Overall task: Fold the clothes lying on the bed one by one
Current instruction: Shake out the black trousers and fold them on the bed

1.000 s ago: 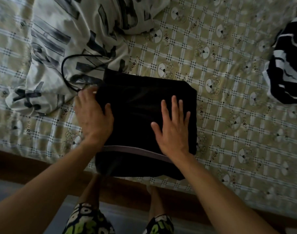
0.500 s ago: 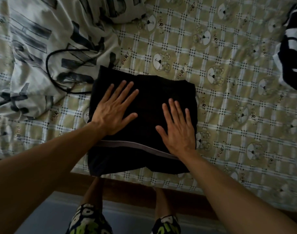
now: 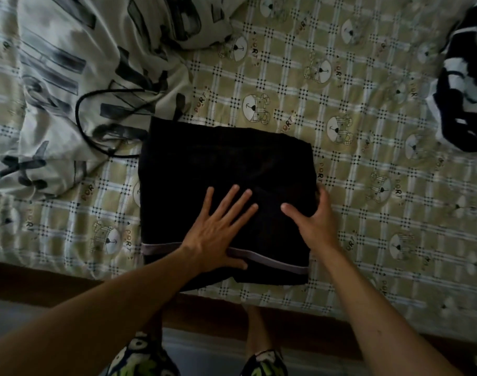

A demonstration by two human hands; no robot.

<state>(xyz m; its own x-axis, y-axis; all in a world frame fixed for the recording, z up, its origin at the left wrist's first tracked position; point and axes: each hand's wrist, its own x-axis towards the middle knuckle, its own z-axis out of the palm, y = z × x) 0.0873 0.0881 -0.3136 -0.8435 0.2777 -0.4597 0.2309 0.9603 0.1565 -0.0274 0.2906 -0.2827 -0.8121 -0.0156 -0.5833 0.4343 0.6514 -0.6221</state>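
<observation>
A: Where is the garment (image 3: 226, 164)?
B: Folded on the bed (image 3: 367, 213), at its near edge. Our left hand (image 3: 215, 234) lies flat on it; our right hand (image 3: 313, 223) pinches its right side

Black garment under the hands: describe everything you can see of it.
The black garment is dark soft-looking cloth folded into a rough square, lying flat on the checked sheet near the bed's front edge. A grey band crosses its near end. The left hand presses flat on it; the right hand grips its right edge, thumb on top.
</observation>
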